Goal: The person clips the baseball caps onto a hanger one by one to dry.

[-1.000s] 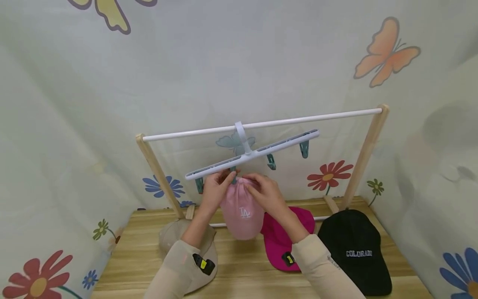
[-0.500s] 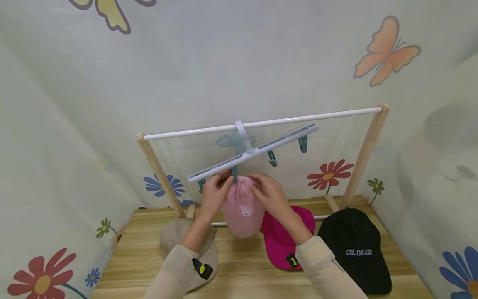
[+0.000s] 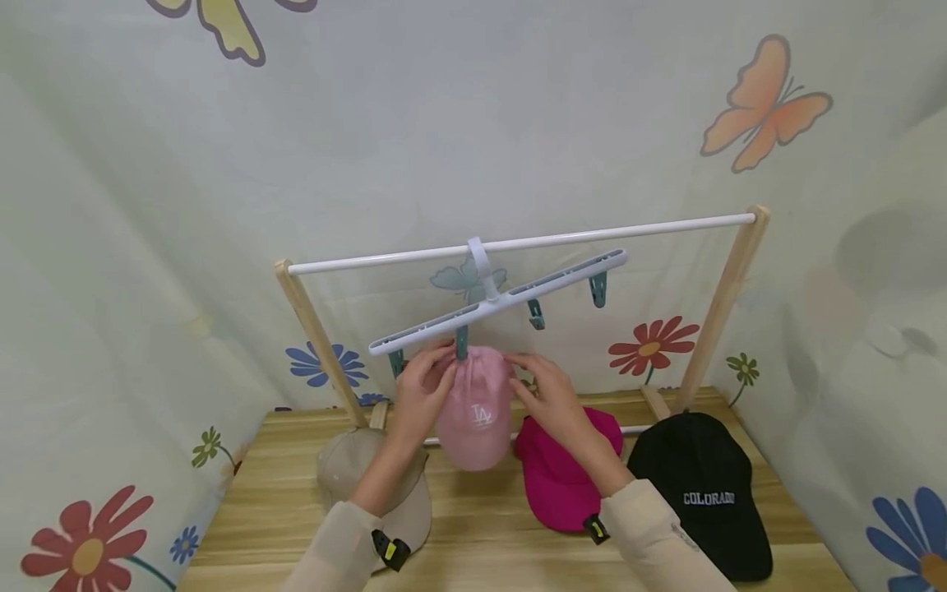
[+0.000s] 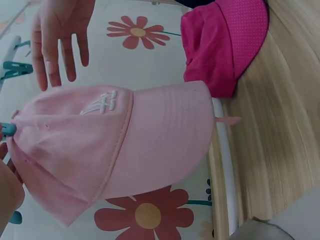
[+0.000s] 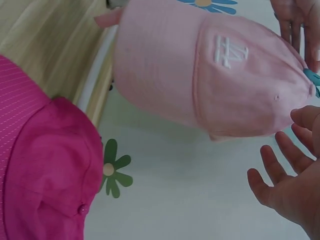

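A pink cap (image 3: 479, 407) with white LA lettering hangs crown-up from a teal clip (image 3: 462, 342) on a white bar hanger (image 3: 500, 302). My left hand (image 3: 423, 393) is at the cap's upper left, thumb and fingers loosely extended right at the gathered edge beside the clip. In the left wrist view only part of this hand (image 4: 9, 192) shows, at the left border. My right hand (image 3: 553, 400) is at the cap's right side, fingers spread and holding nothing. The right wrist view shows its fingertips (image 5: 274, 162) close to the pink cap (image 5: 160, 65).
The hanger hooks over a white rail (image 3: 592, 237) on a wooden-ended rack (image 3: 728, 304). On the wooden table (image 3: 255, 493) lie a beige cap (image 3: 362, 469), a magenta cap (image 3: 565, 477) and a black COLORADO cap (image 3: 699, 493). More teal clips (image 3: 598, 289) hang along the bar.
My right hand has moved right, off the top of the pink cap. My left thumb has come down and left, away from the clip. The hanger and cap have swayed slightly.
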Demonstrator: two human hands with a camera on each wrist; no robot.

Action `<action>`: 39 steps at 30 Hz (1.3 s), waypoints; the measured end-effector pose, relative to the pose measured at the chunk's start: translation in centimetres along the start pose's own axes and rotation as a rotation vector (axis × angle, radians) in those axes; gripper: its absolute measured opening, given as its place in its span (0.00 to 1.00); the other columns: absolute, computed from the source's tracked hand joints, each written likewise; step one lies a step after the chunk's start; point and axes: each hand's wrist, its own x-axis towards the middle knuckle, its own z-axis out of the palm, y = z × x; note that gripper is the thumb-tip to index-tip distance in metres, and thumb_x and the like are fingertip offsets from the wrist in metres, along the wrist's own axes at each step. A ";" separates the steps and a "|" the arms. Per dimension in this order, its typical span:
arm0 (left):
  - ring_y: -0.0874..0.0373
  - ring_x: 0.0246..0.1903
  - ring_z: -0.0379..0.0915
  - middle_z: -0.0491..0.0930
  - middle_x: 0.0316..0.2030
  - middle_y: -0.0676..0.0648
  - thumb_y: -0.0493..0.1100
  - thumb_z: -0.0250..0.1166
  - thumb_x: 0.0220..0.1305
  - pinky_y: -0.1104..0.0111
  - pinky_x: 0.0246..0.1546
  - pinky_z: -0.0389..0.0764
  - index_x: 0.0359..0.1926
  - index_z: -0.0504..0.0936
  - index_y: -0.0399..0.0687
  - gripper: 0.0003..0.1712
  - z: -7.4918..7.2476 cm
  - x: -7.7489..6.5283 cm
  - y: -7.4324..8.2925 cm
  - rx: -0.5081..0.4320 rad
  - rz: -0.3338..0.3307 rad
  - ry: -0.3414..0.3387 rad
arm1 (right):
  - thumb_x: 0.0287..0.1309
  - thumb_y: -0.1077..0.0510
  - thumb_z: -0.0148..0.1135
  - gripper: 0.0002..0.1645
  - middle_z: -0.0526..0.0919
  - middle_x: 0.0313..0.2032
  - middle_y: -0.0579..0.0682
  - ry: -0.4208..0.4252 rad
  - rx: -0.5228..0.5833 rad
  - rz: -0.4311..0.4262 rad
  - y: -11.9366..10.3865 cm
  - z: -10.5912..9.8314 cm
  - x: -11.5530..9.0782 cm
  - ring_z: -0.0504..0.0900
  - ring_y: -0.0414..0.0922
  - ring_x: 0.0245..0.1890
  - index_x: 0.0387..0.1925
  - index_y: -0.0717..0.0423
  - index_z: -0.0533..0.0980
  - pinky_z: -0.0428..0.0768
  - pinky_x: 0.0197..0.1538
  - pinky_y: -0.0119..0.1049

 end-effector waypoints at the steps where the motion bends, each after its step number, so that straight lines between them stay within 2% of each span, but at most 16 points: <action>1: 0.41 0.58 0.77 0.80 0.57 0.33 0.28 0.67 0.65 0.59 0.62 0.77 0.54 0.82 0.32 0.17 -0.1 -0.1 0.1 0.041 0.021 -0.001 | 0.66 0.64 0.66 0.24 0.81 0.59 0.57 -0.002 -0.008 -0.006 0.0 0.0 -0.1 0.79 0.55 0.58 0.63 0.59 0.76 0.80 0.59 0.53; 5: 0.45 0.61 0.74 0.80 0.58 0.39 0.28 0.68 0.63 0.58 0.65 0.73 0.53 0.84 0.37 0.17 -0.3 -0.9 0.6 0.183 0.067 -0.023 | 0.65 0.65 0.67 0.26 0.81 0.59 0.59 -0.014 -0.032 -0.029 0.2 0.2 -0.8 0.80 0.57 0.57 0.63 0.61 0.76 0.79 0.59 0.55; 9: 0.43 0.61 0.73 0.79 0.59 0.38 0.26 0.66 0.60 0.55 0.63 0.74 0.53 0.84 0.36 0.19 -0.4 -1.7 0.9 0.230 0.118 -0.053 | 0.64 0.65 0.67 0.26 0.81 0.59 0.60 -0.014 -0.040 -0.073 0.3 0.6 -1.4 0.79 0.57 0.58 0.63 0.62 0.76 0.79 0.59 0.55; 12: 0.40 0.60 0.73 0.79 0.58 0.36 0.24 0.66 0.56 0.54 0.61 0.75 0.53 0.83 0.33 0.21 -0.3 -2.2 0.7 0.250 0.190 -0.062 | 0.64 0.65 0.67 0.26 0.81 0.58 0.59 -0.018 -0.041 -0.094 0.4 0.8 -1.7 0.79 0.57 0.59 0.63 0.62 0.76 0.79 0.59 0.55; 16: 0.40 0.56 0.74 0.80 0.56 0.36 0.24 0.66 0.53 0.54 0.58 0.77 0.52 0.84 0.33 0.22 -0.3 -2.9 0.5 0.294 0.259 -0.067 | 0.65 0.64 0.66 0.26 0.81 0.60 0.57 -0.054 -0.051 -0.067 0.5 1.0 -2.3 0.78 0.56 0.61 0.64 0.61 0.76 0.76 0.62 0.55; 24: 0.47 0.52 0.75 0.82 0.54 0.41 0.29 0.65 0.58 0.62 0.55 0.76 0.53 0.84 0.36 0.20 -0.8 -4.2 0.8 0.322 0.232 -0.111 | 0.65 0.62 0.68 0.25 0.80 0.60 0.57 -0.097 -0.069 -0.002 0.8 1.6 -3.9 0.76 0.57 0.63 0.63 0.60 0.77 0.75 0.64 0.55; 27: 0.45 0.52 0.77 0.83 0.53 0.40 0.27 0.64 0.57 0.61 0.55 0.77 0.53 0.83 0.35 0.21 -1.0 -4.7 0.7 0.325 0.248 -0.125 | 0.64 0.62 0.68 0.24 0.81 0.59 0.57 -0.113 -0.074 0.007 1.0 1.9 -4.6 0.76 0.56 0.63 0.62 0.60 0.78 0.75 0.64 0.55; 32: 0.44 0.53 0.77 0.82 0.52 0.40 0.25 0.64 0.54 0.57 0.56 0.78 0.53 0.83 0.36 0.23 -1.3 -5.5 0.5 0.323 0.253 -0.159 | 0.64 0.62 0.68 0.24 0.81 0.59 0.57 -0.125 -0.068 -0.027 1.3 2.2 -5.2 0.77 0.55 0.62 0.61 0.58 0.78 0.76 0.63 0.54; 35: 0.46 0.53 0.77 0.82 0.53 0.41 0.26 0.64 0.55 0.58 0.54 0.80 0.54 0.83 0.37 0.23 -1.5 -6.0 0.5 0.326 0.230 -0.185 | 0.65 0.62 0.68 0.25 0.81 0.58 0.55 -0.130 -0.061 -0.062 1.4 2.3 -5.3 0.77 0.55 0.62 0.62 0.58 0.78 0.77 0.62 0.54; 39: 0.47 0.54 0.77 0.82 0.54 0.43 0.28 0.64 0.57 0.59 0.54 0.81 0.54 0.83 0.38 0.22 -1.8 -6.6 0.6 0.358 0.194 -0.234 | 0.65 0.62 0.67 0.25 0.82 0.59 0.54 -0.148 -0.052 -0.053 1.6 2.3 -5.6 0.77 0.56 0.62 0.64 0.55 0.77 0.76 0.63 0.54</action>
